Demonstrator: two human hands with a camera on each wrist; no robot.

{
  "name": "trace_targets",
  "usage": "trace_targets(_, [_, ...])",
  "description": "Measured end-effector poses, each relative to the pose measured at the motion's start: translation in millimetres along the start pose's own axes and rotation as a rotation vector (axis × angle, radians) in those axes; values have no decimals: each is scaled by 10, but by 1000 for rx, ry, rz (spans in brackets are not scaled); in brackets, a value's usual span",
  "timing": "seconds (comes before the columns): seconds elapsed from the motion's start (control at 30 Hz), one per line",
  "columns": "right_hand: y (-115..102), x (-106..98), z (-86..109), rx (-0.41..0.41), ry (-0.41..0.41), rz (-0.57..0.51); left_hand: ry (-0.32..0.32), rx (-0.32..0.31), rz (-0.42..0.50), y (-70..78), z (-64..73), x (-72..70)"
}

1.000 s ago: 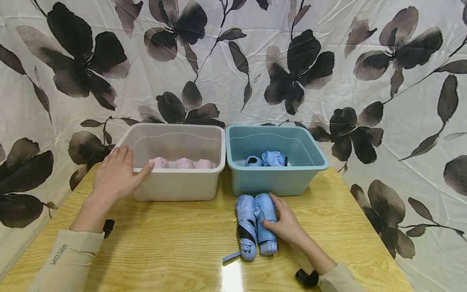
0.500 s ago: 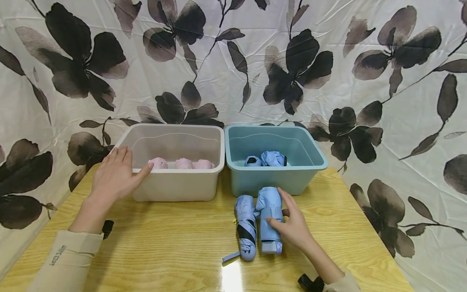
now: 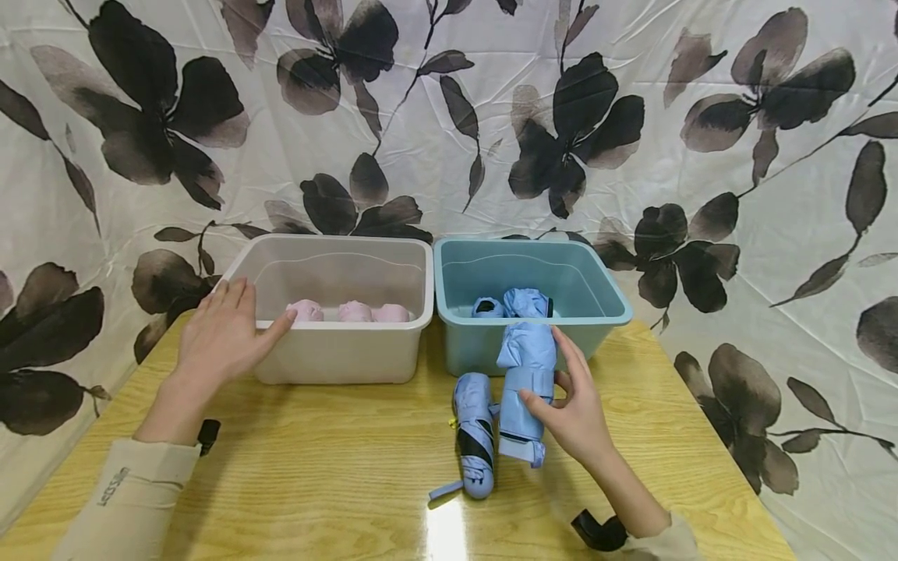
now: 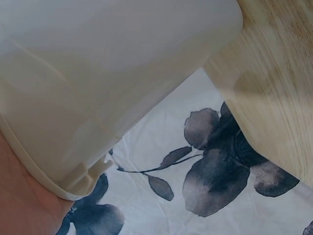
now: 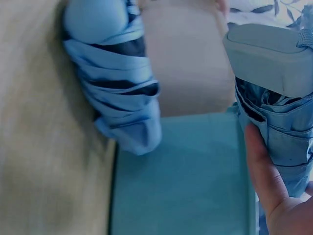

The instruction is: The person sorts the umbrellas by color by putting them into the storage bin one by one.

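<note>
My right hand [image 3: 581, 413] grips a folded blue umbrella [image 3: 525, 389] by its side, thumb across the front. That umbrella is raised off the table, its top overlapping the near wall of the blue bin [image 3: 466, 351] in the head view. In the right wrist view its flat handle end [image 5: 269, 58] points up beside my thumb. A second folded blue umbrella [image 3: 475, 436], with a black band and a strap, lies on the table to its left. My left hand [image 3: 220, 335], fingers extended, rests on the left front rim of the beige bin [image 3: 344, 357].
Several pink rolled bundles [image 3: 355, 312] sit in the beige bin. Inside the blue bin lie two blue folded bundles [image 3: 526, 302]. Both bins stand side by side at the back of the wooden table [image 3: 316, 467], before a floral cloth [image 3: 449, 117].
My right hand has lifted the right-hand umbrella from the table and carried it forward, up to the blue bin's front. My left hand and the other umbrella have stayed in place.
</note>
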State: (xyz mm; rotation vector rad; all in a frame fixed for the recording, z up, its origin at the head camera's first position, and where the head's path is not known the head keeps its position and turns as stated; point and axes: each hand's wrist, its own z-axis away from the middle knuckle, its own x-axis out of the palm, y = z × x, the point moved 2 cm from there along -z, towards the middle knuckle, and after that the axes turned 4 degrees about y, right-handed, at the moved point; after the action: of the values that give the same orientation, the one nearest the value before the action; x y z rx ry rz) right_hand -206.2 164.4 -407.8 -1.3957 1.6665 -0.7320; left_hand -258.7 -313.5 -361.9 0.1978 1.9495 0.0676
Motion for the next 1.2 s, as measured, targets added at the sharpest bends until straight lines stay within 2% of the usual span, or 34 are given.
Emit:
trace_targets(0.17, [-116, 17, -115, -69, 51, -18, -10, -5, 2, -9, -10, 0])
trace_targets(0.5, [-272, 75, -438, -137, 111, -65, -9, -17, 17, -8, -1, -15])
trace_targets(0.97, [-312, 112, -1057, -186, 99, -28, -19, -15, 8, -14, -27, -11])
trace_targets(1.2, [-257, 125, -1390, -144, 86, 20, -26, -15, 4, -19, -16, 5])
